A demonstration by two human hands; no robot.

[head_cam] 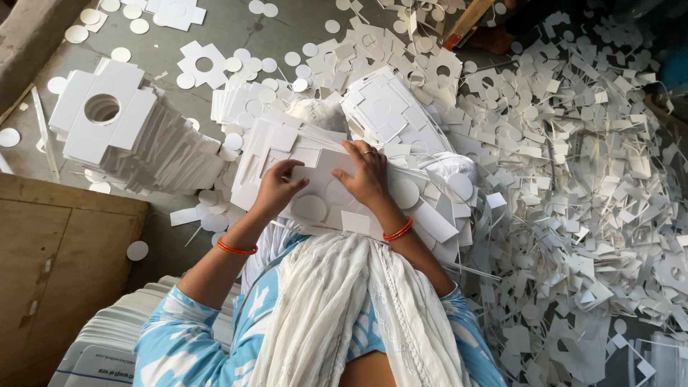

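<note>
A person seen from above sits on a grey concrete floor [236,29], both hands pressed on a stack of flat white die-cut cardboard sheets [322,193] resting on the lap. The left hand [278,188] lies on the stack's left edge, its fingers curled down over a sheet and pinching its rim. The right hand [367,175] lies flat near the stack's middle, fingers spread and pressing on the top sheet, with a ring on one finger. Each wrist wears a thin orange bangle: the left bangle [236,249] and the right bangle [398,231]. The top sheet shows round scored circles still in place just below the hands.

A long cream fringed scarf [351,315] hangs down the middle of a blue and white patterned garment [179,344].

To the left, near the floor's upper left corner, sits a fanned pile of cross-shaped white card blanks with a round hole [107,115] through the top one. Small white punched-out card discs [136,251] lie scattered over the floor about it. The whole right side is covered by a deep heap of white card offcuts and thin strips [588,193]. A brown wooden board [57,272] fills the lower left corner, with a stack of printed white sheets [107,351] just beside it.
</note>
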